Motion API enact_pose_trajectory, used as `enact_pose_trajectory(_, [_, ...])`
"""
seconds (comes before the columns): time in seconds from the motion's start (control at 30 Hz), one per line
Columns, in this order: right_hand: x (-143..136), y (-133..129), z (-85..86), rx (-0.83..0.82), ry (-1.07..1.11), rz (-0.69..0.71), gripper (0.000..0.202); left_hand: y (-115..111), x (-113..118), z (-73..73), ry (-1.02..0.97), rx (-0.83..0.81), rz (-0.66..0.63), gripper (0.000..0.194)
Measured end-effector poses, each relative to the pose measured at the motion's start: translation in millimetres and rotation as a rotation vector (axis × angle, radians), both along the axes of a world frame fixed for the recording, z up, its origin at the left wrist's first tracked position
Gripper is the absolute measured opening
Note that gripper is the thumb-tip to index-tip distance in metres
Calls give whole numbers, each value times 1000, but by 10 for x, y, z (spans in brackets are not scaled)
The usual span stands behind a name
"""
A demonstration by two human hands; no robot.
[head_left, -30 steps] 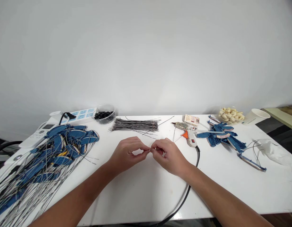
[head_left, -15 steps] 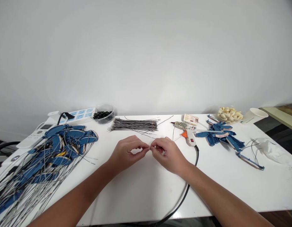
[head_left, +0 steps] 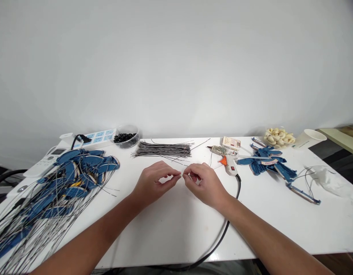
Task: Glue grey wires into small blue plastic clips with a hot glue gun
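Note:
Over the middle of the white table (head_left: 170, 236), my left hand (head_left: 156, 183) pinches with thumb and forefinger. What sits in that pinch is too small to make out. My right hand (head_left: 205, 185) is closed just beside it, thumb against forefinger, on a thin dark wire (head_left: 193, 175) that shows between the fingers. The fingertips of both hands nearly meet. Beyond them lies a bundle of thin dark wires (head_left: 163, 149), a few strands askew. A glue gun (head_left: 230, 164) with an orange trigger rests beyond my right hand.
Blue fabric pieces (head_left: 76, 160) with long wires heap at left, beside a power strip (head_left: 100, 136). A clear bowl (head_left: 133, 142) holds small black pieces. At right are more blue fabric pieces (head_left: 262, 162), a bowl of cream-coloured pieces (head_left: 279, 137), a paper cup (head_left: 309, 138) and a black cord (head_left: 226, 229).
My fingertips have come slightly apart, leaving a small gap between the two pinches. The whole view has shifted a little; the things on the table lie as before.

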State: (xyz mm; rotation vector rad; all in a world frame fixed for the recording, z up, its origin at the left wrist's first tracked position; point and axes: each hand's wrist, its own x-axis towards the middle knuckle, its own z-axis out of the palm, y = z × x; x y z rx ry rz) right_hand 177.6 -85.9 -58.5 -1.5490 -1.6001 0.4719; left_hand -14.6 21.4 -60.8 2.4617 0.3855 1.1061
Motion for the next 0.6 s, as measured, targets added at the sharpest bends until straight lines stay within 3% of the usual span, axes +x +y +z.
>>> enact_pose_trajectory(0.37, [-19, 40, -11, 11, 4, 3, 12, -1, 23, 18, -22, 123, -111, 32])
enact_pose_trajectory(0.6, [-31, 64, -39, 57, -38, -23, 12, -9, 30, -5, -29, 20, -84, 29])
